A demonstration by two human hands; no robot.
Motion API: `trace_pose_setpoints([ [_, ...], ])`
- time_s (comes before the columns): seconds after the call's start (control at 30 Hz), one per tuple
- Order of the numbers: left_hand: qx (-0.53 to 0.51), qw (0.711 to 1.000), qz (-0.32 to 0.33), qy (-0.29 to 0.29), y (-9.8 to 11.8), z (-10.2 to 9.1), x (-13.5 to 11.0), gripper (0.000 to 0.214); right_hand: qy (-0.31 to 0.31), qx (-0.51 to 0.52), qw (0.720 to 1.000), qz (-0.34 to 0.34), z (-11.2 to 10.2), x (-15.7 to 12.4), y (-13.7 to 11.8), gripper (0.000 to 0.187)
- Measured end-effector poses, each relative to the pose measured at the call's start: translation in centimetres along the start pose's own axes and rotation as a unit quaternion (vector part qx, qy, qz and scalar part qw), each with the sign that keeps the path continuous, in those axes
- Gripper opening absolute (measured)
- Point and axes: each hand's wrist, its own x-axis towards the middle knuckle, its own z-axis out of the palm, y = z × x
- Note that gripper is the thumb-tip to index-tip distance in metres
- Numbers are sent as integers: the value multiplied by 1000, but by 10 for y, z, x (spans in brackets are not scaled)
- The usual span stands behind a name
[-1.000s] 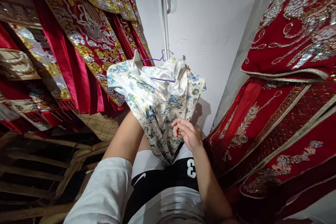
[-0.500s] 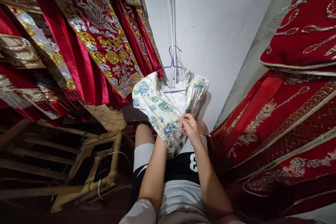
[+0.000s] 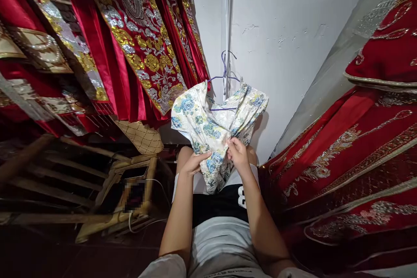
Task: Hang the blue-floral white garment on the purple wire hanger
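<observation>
A cream garment with blue and green flowers point(image 3: 208, 128) hangs on a purple wire hanger point(image 3: 224, 67) in front of me. My left hand point(image 3: 193, 164) grips the fabric at its lower left edge. My right hand point(image 3: 239, 155) pinches the cloth at the middle front, fingers curled onto it. Both hands sit close together over my lap, where the garment's lower part bunches up.
Red robes with gold and silver embroidery point(image 3: 140, 39) hang at the left, and more of them point(image 3: 352, 156) fill the right. A white wall with a vertical pipe point(image 3: 228, 21) lies ahead. A bamboo stool point(image 3: 130, 191) stands at the lower left with a cable on it.
My left hand has come out from under the garment and now holds its lower left edge. My right hand rose and closed on the front. The view shifted left.
</observation>
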Motion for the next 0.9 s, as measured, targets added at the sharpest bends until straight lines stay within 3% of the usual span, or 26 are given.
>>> trace_pose_setpoints([
  [0.1, -29, 999, -29, 32, -6, -1, 8, 56, 47, 21, 999, -3, -7, -1, -7, 45],
  [0.17, -26, 994, -4, 108, -14, 0, 16, 48, 86, 29, 996, -6, -9, -1, -10, 39],
  [0.27, 29, 950, 95, 294, -25, 11, 22, 46, 76, 45, 996, 20, -4, -3, -13, 34],
  [0.33, 90, 912, 185, 356, -30, 25, 18, 47, 38, 46, 997, 40, 1, -4, -14, 33],
  [0.37, 110, 908, 226, 335, -33, 34, 15, 46, 21, 43, 998, 43, 4, -5, -14, 32],
  [0.43, 120, 928, 275, 222, -36, 52, 6, 42, 0, 40, 998, 38, 8, -6, -13, 31],
  [0.5, 110, 947, 273, 127, -38, 67, 0, 38, -13, 37, 999, 34, 9, -6, -13, 30],
  [0.53, 109, 953, 263, 108, -39, 73, -2, 34, -18, 34, 999, 37, 8, -6, -14, 30],
  [0.73, 150, 952, 243, 108, -40, 82, -4, 15, -80, 30, 990, 113, -7, 2, -21, 34],
  [0.9, 210, 937, 262, 98, -36, 79, -7, 13, -48, 46, 994, 88, -15, 34, -41, 31],
])
